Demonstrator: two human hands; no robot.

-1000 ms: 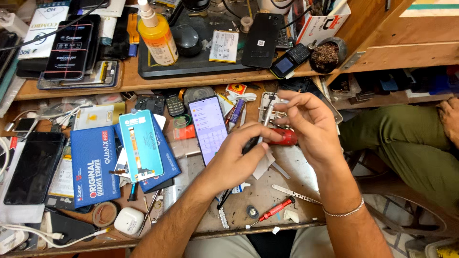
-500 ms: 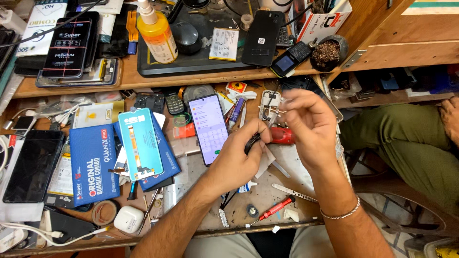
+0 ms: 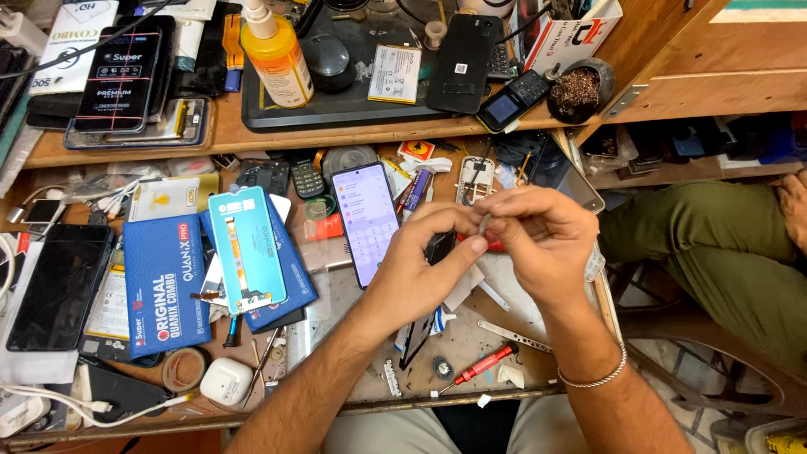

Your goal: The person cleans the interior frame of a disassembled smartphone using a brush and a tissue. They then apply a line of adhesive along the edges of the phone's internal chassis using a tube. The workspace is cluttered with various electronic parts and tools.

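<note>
Hands meet above a crowded repair table (image 3: 504, 353): the left hand (image 3: 424, 261) and right hand (image 3: 542, 244) both pinch a thin grey metal tool (image 3: 484, 222), its red handle (image 3: 494, 246) peeking out just below the fingers (image 3: 476, 245). Both sets of fingers are narrowed tight around the tool. Its long axis looks roughly upright, tip pointing away toward the shelf, though most of it is hidden. A steady, close pinch near the tip seems best, with wrists braced. Just left of the fingers lies a lit smartphone (image 3: 366, 220); below them, nearer the table edge, a small red screwdriver (image 3: 479, 367).
</note>
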